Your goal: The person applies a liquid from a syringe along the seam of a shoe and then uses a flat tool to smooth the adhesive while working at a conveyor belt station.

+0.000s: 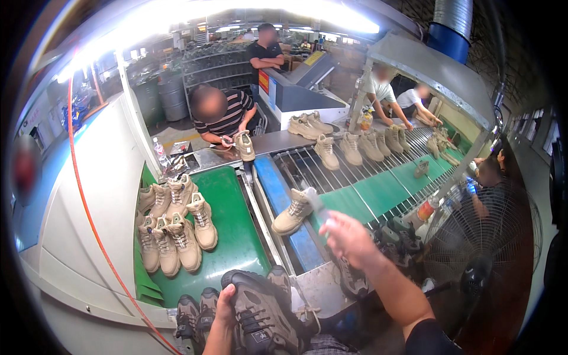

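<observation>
At the lower middle, my left hand (225, 305) is closed on the side of a grey-brown hiking shoe (260, 313) with black laces. Its toe points up and away from me. My right hand (353, 239), raised to the right, grips a pale, flat-handled tool (318, 207) with a whitish end. Motion blurs the tool, so I cannot tell its kind. Just left of that tool, a beige lace-up boot (291, 214) rests on the blue-edged frame. More grey-brown shoes (188, 316) stand beside the held one, partly hidden.
Several beige boots (177, 236) stand on the green conveyor belt (231, 207) at left. Others line the far side of the wire rack (349, 183). Across the bench, a person in a striped shirt (228, 118) handles a boot. A large fan (479, 242) stands at right; a red hose (89, 201) hangs at left.
</observation>
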